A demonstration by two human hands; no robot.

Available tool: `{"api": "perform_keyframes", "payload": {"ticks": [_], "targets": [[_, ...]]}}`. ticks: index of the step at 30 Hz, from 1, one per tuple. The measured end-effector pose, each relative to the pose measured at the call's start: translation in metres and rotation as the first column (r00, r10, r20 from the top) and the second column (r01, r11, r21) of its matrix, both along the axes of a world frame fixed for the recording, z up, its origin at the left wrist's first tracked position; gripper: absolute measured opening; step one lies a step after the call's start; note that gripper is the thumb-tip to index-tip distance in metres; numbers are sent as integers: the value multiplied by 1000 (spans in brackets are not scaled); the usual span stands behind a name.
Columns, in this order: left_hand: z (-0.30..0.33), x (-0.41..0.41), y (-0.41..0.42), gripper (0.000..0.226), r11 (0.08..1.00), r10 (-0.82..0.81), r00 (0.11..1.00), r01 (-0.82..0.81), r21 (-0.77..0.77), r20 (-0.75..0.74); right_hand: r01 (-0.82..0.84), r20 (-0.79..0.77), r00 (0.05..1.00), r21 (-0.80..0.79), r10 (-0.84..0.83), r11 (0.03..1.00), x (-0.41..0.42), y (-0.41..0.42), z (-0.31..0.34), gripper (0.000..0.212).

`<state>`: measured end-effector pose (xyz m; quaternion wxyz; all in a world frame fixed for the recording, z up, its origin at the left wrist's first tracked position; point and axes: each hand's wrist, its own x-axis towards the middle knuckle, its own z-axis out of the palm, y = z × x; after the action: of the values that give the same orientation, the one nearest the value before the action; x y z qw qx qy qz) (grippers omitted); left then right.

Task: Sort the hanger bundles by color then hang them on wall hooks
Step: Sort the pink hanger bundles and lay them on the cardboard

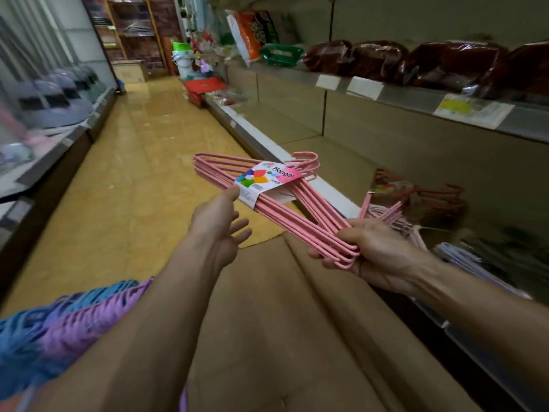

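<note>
The pink bundle [285, 200] is a flat stack of thin wire-like hangers with a matte pink coating, bound near the middle by a paper label [266, 181] — white and pink, printed "Hanger", with a flower of coloured petals. It is held in the air above the aisle, over a sheet of cardboard [276, 322] on the floor [118, 179], lying almost level with its hooks [306, 163] pointing away toward the shelf [341, 126] on the right. The right hand [368, 254] is closed around one shoulder corner of the bundle, fingers curled under the rods and thumb on top. The left hand [221, 227] is open, fingers loosely spread below the bundle, its thumb tip touching the lower edge of the label; it grips nothing. Behind the right hand, on the bottom shelf, lie more hangers [395, 215] — pale pink and whitish, partly blurred — and further right a lilac bundle [463, 260], too smeared to make out in detail. At the lower left edge, under the left forearm, sit a purple bundle [86, 319] and a blue bundle [26, 337] side by side, the purple one nearer the arm. The upper shelf carries dark red bags [445, 63] wrapped in clear plastic.
</note>
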<state>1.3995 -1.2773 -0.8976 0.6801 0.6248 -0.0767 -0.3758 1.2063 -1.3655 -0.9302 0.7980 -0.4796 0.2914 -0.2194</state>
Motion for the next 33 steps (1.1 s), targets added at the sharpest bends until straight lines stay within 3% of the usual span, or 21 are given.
{"api": "perform_keyframes", "payload": {"ticks": [2, 5, 12, 14, 22, 26, 33], "targets": [[1, 8, 7, 53, 998, 59, 996, -62, -32, -70, -81, 21, 997, 5, 81, 997, 5, 14, 2, 29], [8, 21, 19, 35, 981, 70, 984, -98, -167, -165, -180, 26, 983, -5, 180, 984, 10, 33, 8, 33], [25, 55, 46, 64, 897, 114, 953, -220, -384, -281, -349, 50, 935, -39, 351, 936, 21, 73, 28, 45], [27, 64, 51, 63, 870, 165, 935, -288, -401, -312, -380, 51, 923, -25, 380, 925, 24, 82, 33, 45], [32, 76, 52, 51, 778, 198, 923, -353, -521, -329, -422, -163, 901, -115, 402, 899, 37, 77, 66, 42], [33, 70, 54, 52, 773, 169, 943, -308, -555, -288, -502, -50, 864, -3, 501, 865, 46, 68, 71, 37], [35, 33, 63, 45, 858, -9, 977, -102, -503, -212, -468, 274, 874, 252, 401, 847, 75, 66, 56, 31]]}}
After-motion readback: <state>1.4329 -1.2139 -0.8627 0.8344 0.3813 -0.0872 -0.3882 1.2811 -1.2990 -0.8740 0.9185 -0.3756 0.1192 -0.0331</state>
